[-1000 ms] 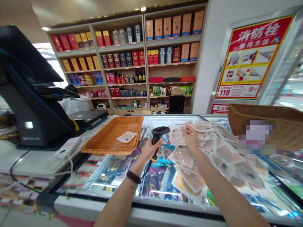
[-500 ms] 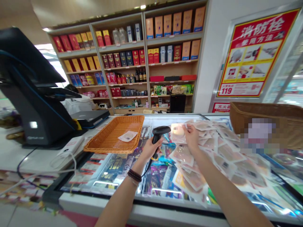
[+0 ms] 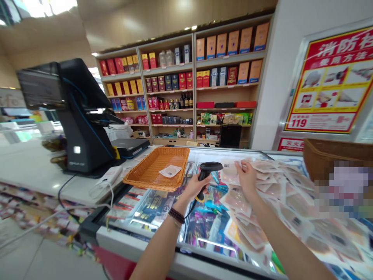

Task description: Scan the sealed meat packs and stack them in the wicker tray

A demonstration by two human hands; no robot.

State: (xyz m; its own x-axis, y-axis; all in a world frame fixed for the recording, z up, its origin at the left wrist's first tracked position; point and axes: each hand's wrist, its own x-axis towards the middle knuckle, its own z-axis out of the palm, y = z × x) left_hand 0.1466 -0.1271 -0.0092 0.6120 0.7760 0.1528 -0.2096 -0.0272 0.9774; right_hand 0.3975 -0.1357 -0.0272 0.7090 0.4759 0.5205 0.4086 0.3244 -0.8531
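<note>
- Holding a flat, pale packet [image 3: 230, 173] by its edge, the right hand [image 3: 247, 179] pinches it between thumb and fingers; it sits just beside the scanner's head, above the glass, though whether it is lifted clear I cannot tell.
- The left hand [image 3: 197, 187] is wrapped round the handle of a black scanner [image 3: 211, 167], whose head points towards that packet.
- Reading the packet's dark printed square seems to be the step in hand; the next move probably calls for lining that square up with the scanner and holding both steady.
- Similar packets [image 3: 294, 194] lie in an overlapping spread under and beyond the right forearm.
- To the left, an orange wicker basket [image 3: 144, 177] contains one visible packet [image 3: 169, 171], lying flat.
- Beneath everything, a glass-topped case [image 3: 136, 243] contains colourful bags [image 3: 201, 229].
- At the far right stands a brown basket [image 3: 319, 151]; blurring hides part of it, so its contents cannot be told.
- Farther left, a black terminal [image 3: 87, 136] stands on the counter [image 3: 32, 163].
</note>
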